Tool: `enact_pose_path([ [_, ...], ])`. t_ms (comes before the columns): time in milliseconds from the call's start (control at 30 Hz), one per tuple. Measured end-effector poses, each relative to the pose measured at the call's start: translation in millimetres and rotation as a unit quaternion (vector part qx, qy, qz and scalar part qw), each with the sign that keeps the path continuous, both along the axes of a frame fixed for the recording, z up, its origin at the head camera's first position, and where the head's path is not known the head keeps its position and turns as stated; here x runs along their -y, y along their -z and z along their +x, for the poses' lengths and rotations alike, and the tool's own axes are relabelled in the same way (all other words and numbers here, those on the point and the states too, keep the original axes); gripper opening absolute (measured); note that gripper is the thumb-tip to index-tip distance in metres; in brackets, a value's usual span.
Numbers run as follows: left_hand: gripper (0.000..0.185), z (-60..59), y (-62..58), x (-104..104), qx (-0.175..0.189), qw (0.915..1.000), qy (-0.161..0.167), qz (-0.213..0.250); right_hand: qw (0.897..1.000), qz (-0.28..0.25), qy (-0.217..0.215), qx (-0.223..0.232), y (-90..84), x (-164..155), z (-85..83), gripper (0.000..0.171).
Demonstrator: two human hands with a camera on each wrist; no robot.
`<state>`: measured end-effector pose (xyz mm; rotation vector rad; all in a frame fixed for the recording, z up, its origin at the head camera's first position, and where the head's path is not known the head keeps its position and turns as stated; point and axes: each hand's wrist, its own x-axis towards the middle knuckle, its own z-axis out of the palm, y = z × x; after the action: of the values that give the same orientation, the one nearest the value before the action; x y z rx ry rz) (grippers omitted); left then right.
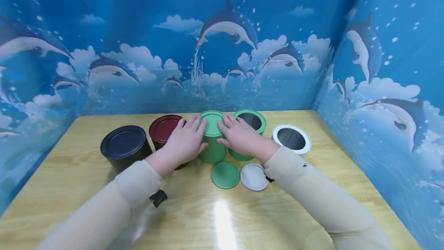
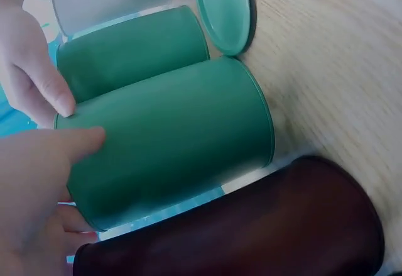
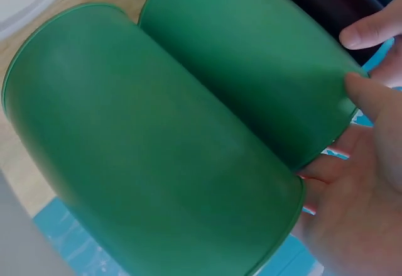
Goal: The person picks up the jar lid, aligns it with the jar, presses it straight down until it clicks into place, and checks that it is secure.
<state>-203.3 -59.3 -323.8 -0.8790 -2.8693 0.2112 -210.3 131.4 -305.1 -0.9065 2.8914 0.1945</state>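
Observation:
In the middle of the table stands a green can (image 1: 213,147) with its green lid (image 1: 212,123) on top. My left hand (image 1: 184,137) lies at the lid's left edge, its fingers stretched out and the thumb near the can's front. On the opposite side, my right hand (image 1: 243,136) touches the lid's right edge with straight fingers. In the left wrist view, the left thumb meets the upper side of the green can (image 2: 176,125). The right wrist view has the right thumb near that can's rim, with the fingertips partly hidden behind the cans.
To the left stand a dark red can (image 1: 163,126) and a black can (image 1: 124,144), both lidded. An uncovered green can (image 1: 261,120) and a white can (image 1: 305,147) stand to the right. A loose green lid (image 1: 225,174) and white lid (image 1: 254,176) lie in front.

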Motion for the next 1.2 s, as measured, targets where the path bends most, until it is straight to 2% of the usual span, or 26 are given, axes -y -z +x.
enact_pose_path([
  [167,0.069,-2.5,-5.0,1,-0.067,0.9962,0.032,-0.046,0.999,0.001,-0.012,-0.032,-1.6,0,1.0,0.061],
  [300,0.065,-5.9,-7.7,1,-0.092,0.9917,0.060,-0.067,0.999,0.006,-0.025,-0.040,-2.4,-1,0.8,0.059],
  [400,0.063,-8.9,-8.7,-1,-0.093,0.9899,0.075,-0.075,0.999,0.011,-0.025,-0.039,-0.9,-4,0.2,0.059],
  [500,0.068,-10.6,-8.4,-4,-0.079,0.9916,0.073,-0.072,0.999,0.013,-0.026,-0.044,2.6,-7,-0.7,0.059],
  [700,0.097,-17.7,-6.0,-16,-0.037,0.9981,0.019,-0.046,0.997,0.034,-0.033,-0.067,4.7,-9,-2.2,0.062],
  [867,0.104,-26.1,-4.3,-27,0.033,0.9978,0.034,-0.047,0.996,0.041,-0.034,-0.066,5.7,-8,-2.2,0.066],
  [933,0.104,-27.8,-4.3,-28,0.049,0.9969,0.038,-0.048,0.995,0.038,-0.041,-0.077,6.2,-7,-1.7,0.066],
  [1000,0.103,-29.1,-4.3,-27,0.051,0.9967,0.043,-0.046,0.994,0.037,-0.048,-0.093,6.6,-6,-1.1,0.066],
  [1100,0.099,-30.9,-4.0,-24,0.035,0.9971,0.056,-0.039,0.991,0.036,-0.057,-0.115,7.3,-5,-1.1,0.063],
  [1200,0.096,-31.6,-2.2,-21,0.033,0.9969,0.067,-0.026,0.991,0.037,-0.058,-0.119,8.4,-4,-1.6,0.062],
])
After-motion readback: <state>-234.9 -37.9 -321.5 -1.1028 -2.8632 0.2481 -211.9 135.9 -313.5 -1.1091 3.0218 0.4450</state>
